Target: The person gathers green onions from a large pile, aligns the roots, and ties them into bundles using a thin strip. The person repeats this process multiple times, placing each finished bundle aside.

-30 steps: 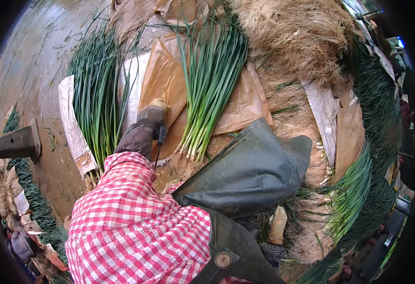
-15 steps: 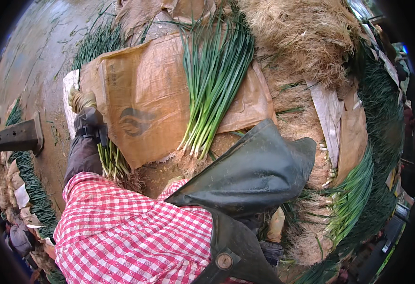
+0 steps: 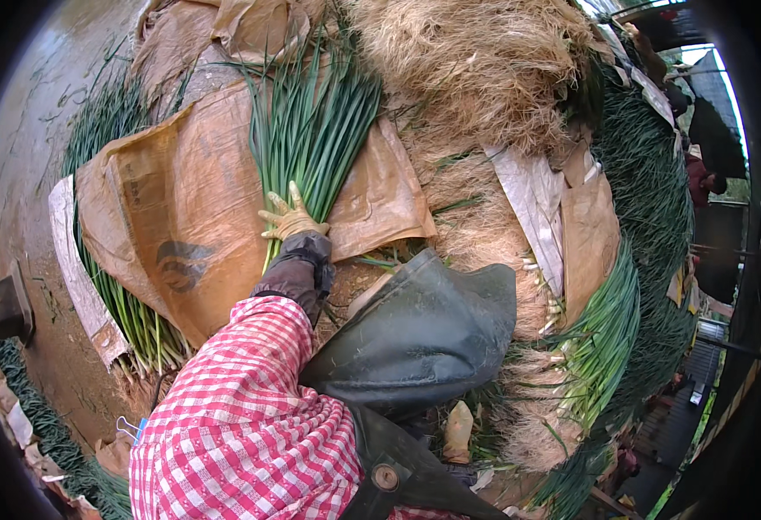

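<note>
My left hand, in a yellowish glove, has its fingers spread over a bunch of scallion-like greens. It lies at or just above the pale stems, and the forearm hides the root end. The bunch rests on an orange-brown woven sack. More greens lie under the left part of that sack, their pale stem ends poking out below. My right hand does not show; the green waterproof apron covers the area right of my left arm.
Dry, straw-coloured roots are heaped at the top, with rows of bundled greens along the right. Another bunch lies there beside paper-like sheets. A dark metal bar juts in at left over the wet floor.
My left hand has left the greens at the sack's left edge and reached right onto the middle bunch. The view has swung right. My right sleeve has gone out of sight.
</note>
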Motion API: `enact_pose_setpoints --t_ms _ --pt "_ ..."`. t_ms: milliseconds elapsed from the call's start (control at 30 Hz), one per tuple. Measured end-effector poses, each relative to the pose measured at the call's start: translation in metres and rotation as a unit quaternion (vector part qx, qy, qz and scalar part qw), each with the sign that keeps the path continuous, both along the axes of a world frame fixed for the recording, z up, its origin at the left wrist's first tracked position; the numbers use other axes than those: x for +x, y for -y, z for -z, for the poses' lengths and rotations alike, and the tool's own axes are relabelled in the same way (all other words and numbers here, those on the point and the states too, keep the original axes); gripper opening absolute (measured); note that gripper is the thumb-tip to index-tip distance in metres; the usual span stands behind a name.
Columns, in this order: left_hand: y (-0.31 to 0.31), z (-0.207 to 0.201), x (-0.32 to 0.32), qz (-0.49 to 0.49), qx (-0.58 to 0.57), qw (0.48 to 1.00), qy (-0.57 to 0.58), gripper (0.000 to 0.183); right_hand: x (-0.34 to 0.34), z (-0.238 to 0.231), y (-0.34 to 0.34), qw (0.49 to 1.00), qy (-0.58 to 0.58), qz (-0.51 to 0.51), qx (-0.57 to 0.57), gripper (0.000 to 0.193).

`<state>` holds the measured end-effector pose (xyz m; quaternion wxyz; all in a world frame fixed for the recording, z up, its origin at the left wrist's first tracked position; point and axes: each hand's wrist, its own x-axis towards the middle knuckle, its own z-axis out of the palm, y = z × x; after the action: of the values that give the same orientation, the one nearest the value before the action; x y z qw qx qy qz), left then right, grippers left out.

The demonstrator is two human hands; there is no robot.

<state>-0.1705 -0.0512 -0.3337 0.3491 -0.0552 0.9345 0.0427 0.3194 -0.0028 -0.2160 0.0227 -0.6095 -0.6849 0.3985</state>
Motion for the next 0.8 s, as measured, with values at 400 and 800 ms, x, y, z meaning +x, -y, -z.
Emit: enact_pose_setpoints --t_ms 400,800 --pt "0.129 0.033 -0.013 -0.285 0.086 0.948 -0.115 0.107 -0.006 0.028 -0.018 0.972 -0.152 -0.012 -0.177 0.034" --pt "0.123 0.067 -0.071 -0.303 0.066 0.934 -0.175 0.117 0.028 0.043 -0.034 0.967 0.038 -0.251 -0.016 0.028"
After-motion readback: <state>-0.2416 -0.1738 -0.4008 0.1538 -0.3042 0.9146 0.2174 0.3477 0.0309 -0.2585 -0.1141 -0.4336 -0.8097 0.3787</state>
